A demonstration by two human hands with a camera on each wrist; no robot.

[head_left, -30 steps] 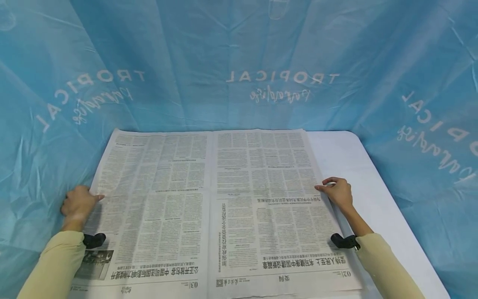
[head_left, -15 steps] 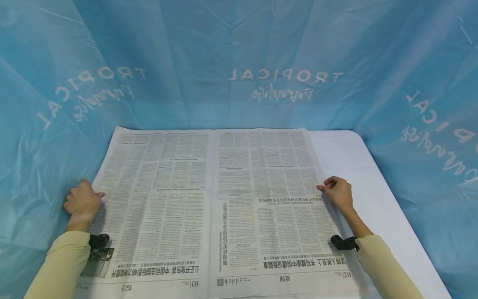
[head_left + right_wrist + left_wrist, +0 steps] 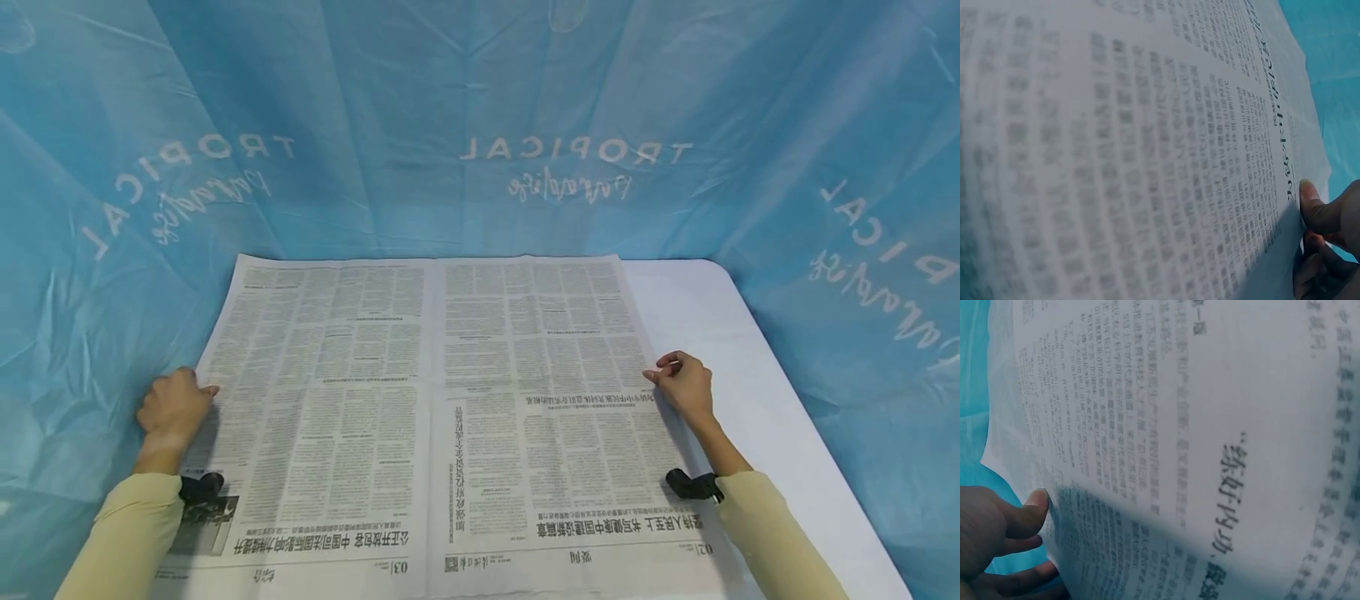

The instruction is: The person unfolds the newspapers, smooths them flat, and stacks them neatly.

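A spread newspaper (image 3: 315, 350) with a centre fold covers most of the white table, its print upside down in the head view. My left hand (image 3: 176, 408) pinches the sheet's left edge. In the left wrist view, the thumb (image 3: 1036, 509) lies on the printed face while the other fingers curl behind the paper. Across from it, my right hand (image 3: 684, 387) pinches the right edge about halfway down. Its thumb (image 3: 1313, 203) presses on the page's margin in the right wrist view, with bent fingers at the back. The paper bows in both wrist views.
Blue plastic curtain (image 3: 480, 125) with white lettering surrounds the table on the back and both sides. A strip of white tabletop (image 3: 720, 333) shows right of the newspaper. Black wrist mounts (image 3: 201, 486) jut over the lower corners of the pages.
The newspaper has shifted slightly to the right, together with both hands. My left hand has moved a little inward, and the grip on both edges stays the same.
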